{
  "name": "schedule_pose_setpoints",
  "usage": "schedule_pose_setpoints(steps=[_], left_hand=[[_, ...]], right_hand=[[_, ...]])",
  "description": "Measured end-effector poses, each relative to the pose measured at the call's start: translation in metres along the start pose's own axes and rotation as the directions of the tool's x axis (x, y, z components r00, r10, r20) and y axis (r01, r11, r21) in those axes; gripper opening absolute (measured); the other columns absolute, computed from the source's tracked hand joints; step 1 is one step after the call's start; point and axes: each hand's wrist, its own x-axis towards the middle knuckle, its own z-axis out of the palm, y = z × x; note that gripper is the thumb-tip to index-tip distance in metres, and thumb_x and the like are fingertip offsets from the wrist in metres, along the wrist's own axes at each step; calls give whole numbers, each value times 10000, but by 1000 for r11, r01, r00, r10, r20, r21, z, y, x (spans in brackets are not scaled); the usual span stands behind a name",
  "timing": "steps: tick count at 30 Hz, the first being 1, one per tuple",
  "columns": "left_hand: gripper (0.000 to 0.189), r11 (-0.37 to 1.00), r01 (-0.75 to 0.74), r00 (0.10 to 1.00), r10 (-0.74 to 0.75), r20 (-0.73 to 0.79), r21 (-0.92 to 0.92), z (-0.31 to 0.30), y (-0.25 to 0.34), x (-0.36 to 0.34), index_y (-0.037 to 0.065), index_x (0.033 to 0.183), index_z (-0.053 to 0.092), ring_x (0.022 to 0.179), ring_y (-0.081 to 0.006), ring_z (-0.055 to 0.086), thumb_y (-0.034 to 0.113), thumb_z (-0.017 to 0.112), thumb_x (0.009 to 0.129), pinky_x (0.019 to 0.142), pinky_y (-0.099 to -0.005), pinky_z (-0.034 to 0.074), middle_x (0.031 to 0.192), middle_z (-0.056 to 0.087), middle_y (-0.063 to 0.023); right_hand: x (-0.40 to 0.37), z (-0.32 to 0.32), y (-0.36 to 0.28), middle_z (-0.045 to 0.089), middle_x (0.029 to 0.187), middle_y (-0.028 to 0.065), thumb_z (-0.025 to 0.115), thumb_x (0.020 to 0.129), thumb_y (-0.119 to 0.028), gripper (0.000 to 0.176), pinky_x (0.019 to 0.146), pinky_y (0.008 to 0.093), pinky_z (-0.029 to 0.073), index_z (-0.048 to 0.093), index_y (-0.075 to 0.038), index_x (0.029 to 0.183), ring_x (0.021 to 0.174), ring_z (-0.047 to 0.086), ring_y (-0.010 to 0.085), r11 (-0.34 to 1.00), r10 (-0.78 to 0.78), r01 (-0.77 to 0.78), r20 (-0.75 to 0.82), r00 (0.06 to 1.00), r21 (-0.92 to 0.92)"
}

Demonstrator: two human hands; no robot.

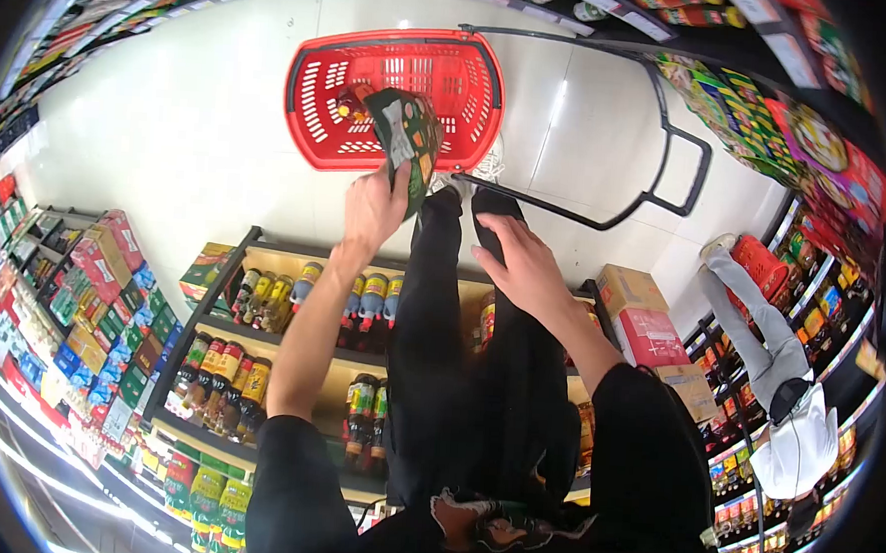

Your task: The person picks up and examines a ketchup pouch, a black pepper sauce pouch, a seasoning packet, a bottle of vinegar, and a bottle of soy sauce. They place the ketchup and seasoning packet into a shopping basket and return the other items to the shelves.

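Note:
My left hand (374, 211) is closed on the edge of a dark green food packet (410, 135), with the thumb lying along it. The packet hangs over the near side of a red shopping basket (298, 129) on the floor. Inside the basket lies a small red and yellow packaged item (352, 104), partly covered by the packet. My right hand (522, 263) holds nothing; its fingers are apart, and it hovers over my right leg. The basket's long black pull handle (661, 138) stretches out to the right.
Shelves with sauce bottles (223, 370) stand close beside my legs. Cardboard boxes (650, 332) are stacked at the right. Another person (800, 450) in a white top stands farther right near a second red basket (761, 271). Bagged goods (821, 146) line the upper right shelf.

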Motion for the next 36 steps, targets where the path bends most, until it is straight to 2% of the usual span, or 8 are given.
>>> schedule_pose_setpoints(steps=[7, 15, 18, 23, 25, 30, 34, 36], left_hand=[[330, 724, 136, 981, -194, -11, -676, -146, 109, -114, -85, 1109, 655, 871, -113, 628, 221, 586, 1005, 785, -305, 513, 955, 725, -97], [222, 373, -23, 997, -63, -50, -927, -229, 219, -209, -14, 1145, 642, 927, -106, 616, 56, 658, 934, 820, -269, 497, 1036, 677, -43], [173, 343, -141, 990, 75, -123, -929, -256, 251, -226, 0, 1081, 657, 885, -96, 610, 46, 676, 916, 785, -261, 493, 986, 671, -33], [161, 349, -314, 945, 209, -253, -883, -281, 266, -231, 2, 1069, 658, 878, -94, 614, 70, 676, 924, 769, -259, 493, 969, 672, -34], [168, 254, -283, 946, 231, -226, -925, -281, 259, -222, 2, 1062, 656, 877, -96, 620, 125, 665, 947, 770, -258, 493, 975, 673, -32], [392, 16, -441, 674, 665, -320, -897, -267, 223, -200, -31, 1254, 513, 923, -215, 636, 258, 601, 1004, 791, -355, 540, 1035, 617, -150], [530, 508, -777, 583, 361, -728, -371, -248, 212, -195, -20, 1348, 429, 1124, -239, 560, 200, 681, 938, 936, -379, 499, 1306, 473, -158], [598, 618, -686, 701, 421, -576, -384, -241, 210, -191, -29, 1349, 445, 1233, -246, 494, 182, 742, 875, 1027, -383, 440, 1351, 445, -163]], right_hand=[[-47, -37, -92, 280, 1572, 243, 822, 770, -253, 1056, 1162, 469, 330, 161, -4, 1556, 1450, 317, 374, 961, -270, 276, -205, 941, -1], [-76, -78, -169, 418, 1532, 157, 740, 765, -15, 769, 1163, 469, 344, 412, -33, 1461, 1436, 370, 363, 782, -597, 623, -319, 736, -23], [-85, -95, -198, 577, 1393, 169, 714, 825, -52, 529, 1111, 439, 408, 560, 6, 1328, 1327, 522, 341, 643, -507, 745, -631, 587, 177], [-101, -142, -231, 685, 1236, 167, 713, 824, -69, 362, 1034, 402, 476, 679, 27, 1171, 1202, 625, 343, 638, -582, 770, -657, 479, -4], [-106, -149, -229, 688, 1230, 175, 729, 802, -83, 366, 1003, 392, 496, 691, 30, 1148, 1156, 656, 306, 641, -495, 746, -647, 580, 178], [-131, -149, -231, 632, 634, 6, 678, 961, -172, 220, 466, 270, 463, 724, 40, 921, 516, 586, 79, 788, -163, 543, -751, 639, 291], [-153, -166, -247, 714, 856, 19, 745, 909, -118, 167, 644, 241, 526, 716, 23, 994, 719, 643, 71, 545, 89, 603, -755, 650, 583], [-157, -177, -242, 719, 900, 28, 753, 895, -91, 172, 679, 243, 531, 709, 20, 1019, 761, 648, 75, 530, 55, 636, -771, 635, 561]])
